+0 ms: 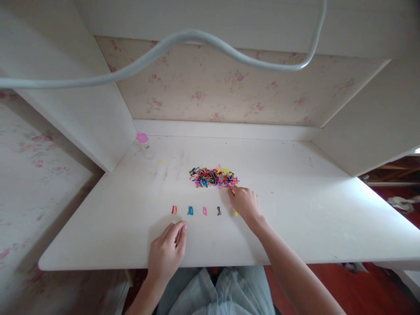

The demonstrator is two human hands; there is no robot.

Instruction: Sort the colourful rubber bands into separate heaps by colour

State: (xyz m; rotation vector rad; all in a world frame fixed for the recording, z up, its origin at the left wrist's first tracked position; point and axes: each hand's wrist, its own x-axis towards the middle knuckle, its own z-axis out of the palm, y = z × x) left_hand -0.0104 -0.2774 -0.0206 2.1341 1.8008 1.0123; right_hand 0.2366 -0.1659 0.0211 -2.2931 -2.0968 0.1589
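Note:
A loose pile of small, many-coloured rubber bands [215,177] lies mid-table. My right hand [245,202] reaches to its lower right edge, fingertips together and touching the bands there; whatever they pinch is too small to make out. In front of the pile runs a row of small band groups: red bands [174,210], blue bands [190,211], pink bands [204,211], black bands [219,211] and yellow bands [236,213], the last partly behind my right hand. My left hand [168,247] rests below the red and blue bands, fingers curled and thumb against the index finger.
A clear container with a pink lid [142,138] is at the back left of the white table [305,210]. A yellow bit [160,160] lies near it. Side panels and a flowered back wall [210,87] enclose the table. A white cable [197,35] crosses overhead.

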